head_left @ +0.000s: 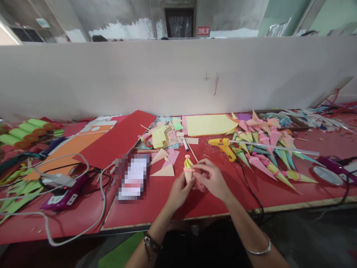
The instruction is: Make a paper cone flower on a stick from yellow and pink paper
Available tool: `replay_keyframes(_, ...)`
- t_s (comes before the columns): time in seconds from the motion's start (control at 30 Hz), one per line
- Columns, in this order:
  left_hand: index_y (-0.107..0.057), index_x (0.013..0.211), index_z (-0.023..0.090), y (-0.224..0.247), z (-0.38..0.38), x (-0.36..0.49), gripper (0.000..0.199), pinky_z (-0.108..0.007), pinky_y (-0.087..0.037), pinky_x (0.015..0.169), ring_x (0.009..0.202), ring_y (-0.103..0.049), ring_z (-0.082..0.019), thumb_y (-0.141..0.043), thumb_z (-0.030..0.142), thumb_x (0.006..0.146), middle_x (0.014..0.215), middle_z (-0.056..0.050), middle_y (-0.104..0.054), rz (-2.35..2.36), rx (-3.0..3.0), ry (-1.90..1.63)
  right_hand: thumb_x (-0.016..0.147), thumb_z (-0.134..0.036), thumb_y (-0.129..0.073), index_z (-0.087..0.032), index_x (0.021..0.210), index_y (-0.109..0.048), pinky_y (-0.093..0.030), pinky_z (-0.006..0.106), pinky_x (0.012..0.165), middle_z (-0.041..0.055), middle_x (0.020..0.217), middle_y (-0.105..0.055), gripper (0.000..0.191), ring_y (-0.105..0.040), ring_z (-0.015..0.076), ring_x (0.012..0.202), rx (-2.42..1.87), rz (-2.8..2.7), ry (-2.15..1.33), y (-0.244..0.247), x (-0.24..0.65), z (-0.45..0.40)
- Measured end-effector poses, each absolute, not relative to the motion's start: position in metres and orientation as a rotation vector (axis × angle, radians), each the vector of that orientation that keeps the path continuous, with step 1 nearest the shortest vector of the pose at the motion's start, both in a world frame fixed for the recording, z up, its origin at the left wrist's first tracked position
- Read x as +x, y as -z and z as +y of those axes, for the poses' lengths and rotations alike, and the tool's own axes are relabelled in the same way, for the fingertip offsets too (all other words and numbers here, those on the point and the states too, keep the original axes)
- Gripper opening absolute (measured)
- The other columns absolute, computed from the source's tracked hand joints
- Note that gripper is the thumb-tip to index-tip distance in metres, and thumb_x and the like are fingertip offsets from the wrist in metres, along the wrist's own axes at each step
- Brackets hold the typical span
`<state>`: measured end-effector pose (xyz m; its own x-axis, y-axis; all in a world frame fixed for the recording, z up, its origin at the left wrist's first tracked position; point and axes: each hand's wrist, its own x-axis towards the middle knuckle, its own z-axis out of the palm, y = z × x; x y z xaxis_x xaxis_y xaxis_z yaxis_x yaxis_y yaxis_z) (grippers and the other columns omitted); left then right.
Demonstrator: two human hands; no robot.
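Note:
A small foam or paper ice-cream cone [189, 172] stands upright near the middle of the table's front, pale below, with a pink rim, yellow folds and a pink ball on top. My left hand [180, 191] is closed round its lower part. From the other side, my right hand [210, 178] has its fingers curled at the pink rim; the exact contact of the fingertips is partly hidden. Just beyond lie a marker [185, 144] and a thin stick [191, 149]. To the right, a yellow glue gun [224, 146] rests on its side with a long clear glue stick in it.
Several finished cones [263, 143] are heaped at the right. A phone-like blurred object [133, 176] and pastel scraps [164, 165] lie left of my hands. Red sheets [119, 137], a purple power strip [63, 195] and looping white cable occupy the left; a white partition [167, 78] stands behind.

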<state>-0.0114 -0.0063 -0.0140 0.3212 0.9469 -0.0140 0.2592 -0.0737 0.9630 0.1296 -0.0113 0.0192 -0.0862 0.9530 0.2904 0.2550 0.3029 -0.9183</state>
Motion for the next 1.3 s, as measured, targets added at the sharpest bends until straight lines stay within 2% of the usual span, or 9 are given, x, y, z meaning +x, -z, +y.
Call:
replay_keyframes(0.17, -0.051, 0.085, 0.014, 0.014, -0.006, -0.012, 0.026, -0.023, -0.041, 0.059, 0.063, -0.052, -0.013, -0.042, 0.038, 0.081, 0.069, 0.0, -0.057, 1.137, 1.615, -0.854, 0.075, -0.031, -0.055, -0.021, 0.081, -0.065, -0.045, 0.025, 0.067, 0.0034, 0.086, -0.051, 0.016, -0.053, 0.0159, 0.083, -1.146, -1.613, -0.902, -0.024, 0.137, -0.007)
replay_keyframes(0.5, -0.052, 0.081, 0.014, 0.016, -0.007, -0.013, 0.026, -0.024, -0.042, 0.061, 0.065, -0.053, -0.014, -0.042, 0.038, 0.081, 0.073, -0.001, -0.06, 1.111, 1.629, -0.82, 0.076, -0.026, -0.056, -0.019, 0.073, -0.062, -0.042, 0.026, 0.071, 0.0013, 0.078, -0.048, 0.009, -0.052, 0.0136, 0.077, -1.142, -1.661, -0.812, -0.026, 0.136, -0.01)
replay_keyframes(0.67, -0.053, 0.079, 0.013, 0.016, -0.007, -0.014, 0.026, -0.025, -0.043, 0.062, 0.065, -0.053, -0.014, -0.042, 0.037, 0.08, 0.071, -0.001, -0.06, 1.108, 1.641, -0.823, 0.075, -0.023, -0.057, -0.02, 0.079, -0.062, -0.04, 0.028, 0.08, 0.0024, 0.086, -0.047, 0.007, -0.05, 0.0142, 0.085, -1.059, -1.739, -0.78, -0.024, 0.141, -0.01)
replay_keyframes(0.9, -0.055, 0.076, 0.014, 0.014, -0.006, -0.013, 0.026, -0.024, -0.043, 0.062, 0.066, -0.054, -0.015, -0.044, 0.038, 0.079, 0.07, -0.002, -0.061, 1.148, 1.714, -0.831, 0.076, -0.021, -0.056, -0.019, 0.074, -0.061, -0.041, 0.027, 0.077, 0.0025, 0.084, -0.048, 0.006, -0.051, 0.0138, 0.082, -1.069, -1.702, -0.776, -0.022, 0.139, -0.01)
replay_keyframes(1.0, -0.055, 0.075, 0.014, 0.012, -0.006, -0.013, 0.03, -0.025, -0.043, 0.064, 0.066, -0.054, -0.015, -0.042, 0.039, 0.081, 0.069, -0.003, -0.061, 1.122, 1.748, -0.838, 0.074, -0.02, -0.056, -0.019, 0.081, -0.061, -0.041, 0.029, 0.079, 0.003, 0.087, -0.049, 0.009, -0.051, 0.0148, 0.086, -1.027, -1.711, -0.77, -0.023, 0.14, -0.01)
replay_keyframes(1.17, -0.053, 0.077, 0.013, 0.012, -0.005, -0.015, 0.035, -0.026, -0.043, 0.067, 0.065, -0.055, -0.015, -0.032, 0.04, 0.086, 0.068, -0.003, -0.062, 0.931, 1.708, -0.817, 0.074, -0.02, -0.055, -0.021, 0.1, -0.055, -0.043, 0.031, 0.08, 0.0034, 0.092, -0.052, 0.026, -0.052, 0.0155, 0.086, -1.009, -1.591, -0.81, -0.02, 0.142, -0.01)
replay_keyframes(1.3, -0.054, 0.075, 0.013, 0.014, -0.007, -0.016, 0.032, -0.027, -0.044, 0.066, 0.065, -0.056, -0.016, -0.043, 0.042, 0.08, 0.068, -0.004, -0.063, 0.952, 1.711, -0.87, 0.072, -0.023, -0.058, -0.023, 0.109, -0.05, -0.042, 0.032, 0.082, 0.0037, 0.097, -0.051, 0.038, -0.051, 0.016, 0.09, -1.032, -1.578, -0.956, -0.011, 0.14, -0.013)
